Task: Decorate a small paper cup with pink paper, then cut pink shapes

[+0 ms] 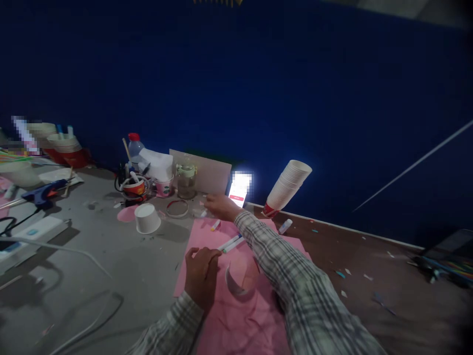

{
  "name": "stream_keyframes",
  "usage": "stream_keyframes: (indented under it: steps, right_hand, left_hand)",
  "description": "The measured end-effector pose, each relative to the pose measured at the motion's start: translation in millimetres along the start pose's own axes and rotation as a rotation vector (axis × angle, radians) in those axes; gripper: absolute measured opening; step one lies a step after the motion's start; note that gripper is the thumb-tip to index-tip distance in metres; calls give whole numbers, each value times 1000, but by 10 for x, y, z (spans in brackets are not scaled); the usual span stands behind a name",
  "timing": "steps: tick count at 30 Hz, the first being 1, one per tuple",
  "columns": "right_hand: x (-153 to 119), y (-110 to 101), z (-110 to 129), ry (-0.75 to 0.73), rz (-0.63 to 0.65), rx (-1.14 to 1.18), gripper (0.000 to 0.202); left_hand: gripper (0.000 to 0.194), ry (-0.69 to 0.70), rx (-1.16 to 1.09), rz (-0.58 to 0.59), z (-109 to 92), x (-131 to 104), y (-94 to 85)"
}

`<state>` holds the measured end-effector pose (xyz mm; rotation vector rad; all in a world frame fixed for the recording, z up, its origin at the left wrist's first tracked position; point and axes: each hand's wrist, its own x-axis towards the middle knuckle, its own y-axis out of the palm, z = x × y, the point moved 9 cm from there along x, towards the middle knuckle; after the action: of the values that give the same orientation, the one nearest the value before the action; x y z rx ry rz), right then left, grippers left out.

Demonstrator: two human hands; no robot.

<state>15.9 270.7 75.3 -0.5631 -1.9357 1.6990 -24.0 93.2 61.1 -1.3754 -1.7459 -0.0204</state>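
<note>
My left hand (201,276) rests at the left side of pink paper (266,315), fingers curled. What it holds, if anything, is hidden. Right by its fingers lie markers (232,243) with green and blue ends. My right hand (223,207) reaches across to the paper's far edge, its fingers bent together near a small white piece (204,213). I cannot make out anything between them. Below its wrist lies a short white stick with an orange end (216,225). A paper cup wrapped in pink (242,276) lies on the sheet between my forearms.
A white paper cup (147,219), a ring (177,208) and a glass jar (186,181) stand at left. A lit phone (239,190) leans at the back beside a tilted cup stack (288,187). Far left are a blue glue gun (42,195) and a power strip (35,241).
</note>
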Motion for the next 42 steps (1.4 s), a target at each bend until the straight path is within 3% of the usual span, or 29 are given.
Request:
stream_keyframes:
  steps: [3, 6, 9, 12, 15, 19, 23, 25, 29, 33, 38, 42]
  right_hand:
    - [-181, -349, -171, 130, -133, 51, 18]
    - [-633, -724, -318, 260, -261, 147, 18]
    - [-1477, -1038, -539, 527, -661, 766, 17]
    - [-2140, -1014, -321, 543, -837, 1229, 20]
    - [-2465, -871, 115, 541, -877, 1399, 22]
    - [-2478, -729, 692, 554, -889, 1385, 17]
    - [-2417, -779, 1024, 546, -906, 1151, 11]
    - [-2460, -794, 1062, 558, -944, 1072, 10]
    - [-2596, -770, 1029, 574, -1008, 1022, 16]
    - [-2686, -788, 1024, 557, -1024, 973, 18]
    - [-2666, -842, 1047, 538, -962, 983, 16]
    - [-2482, -941, 1207, 375, -804, 932, 12]
  left_hand:
    - [22, -30, -44, -23, 7, 27, -17]
    - [18, -57, -116, -36, -4, 42, -32]
    - [18, -87, -218, -57, -9, 60, -95]
    - [22, -35, -304, -78, -71, 86, -200]
    - [39, 171, -276, -64, -283, 74, -278]
    - [61, 397, -144, -77, -586, -38, -294]
    - [26, 442, -58, 26, -762, -134, -147]
    - [21, 446, -61, 55, -816, -165, -99]
    - [33, 471, -108, 118, -904, -187, -13]
    - [33, 502, -184, 228, -938, -193, 89]
    - [42, 487, -194, 145, -910, -155, -4]
    - [46, 553, -200, 103, -1029, -170, -103]
